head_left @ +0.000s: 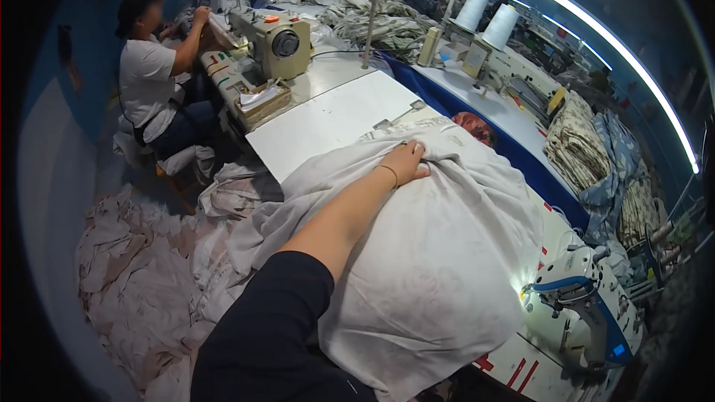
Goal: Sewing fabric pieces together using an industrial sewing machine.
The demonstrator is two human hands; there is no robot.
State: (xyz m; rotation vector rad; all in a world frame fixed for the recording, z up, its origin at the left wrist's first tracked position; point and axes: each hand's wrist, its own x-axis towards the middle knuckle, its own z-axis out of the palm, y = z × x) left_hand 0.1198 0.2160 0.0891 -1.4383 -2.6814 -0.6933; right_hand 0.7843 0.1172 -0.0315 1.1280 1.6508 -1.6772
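Note:
A large white cloth (424, 275) with a faint floral pattern drapes over the sewing table in front of me and hangs off its near side. My left hand (406, 164) reaches far across it, and the fingers are closed on a gathered part near its far edge. Folds spread out from that grip. At the cloth's right side stands a white and blue sewing machine (577, 290), its lamp shining on the fabric's edge. My right hand does not show.
A heap of pale cloth (134, 290) covers the floor at left. Beyond a white board (335, 123), a seated person (153, 78) works at a beige sewing machine (279, 45). Thread cones (499, 26) stand at the back right, near folded patterned fabric (577, 145).

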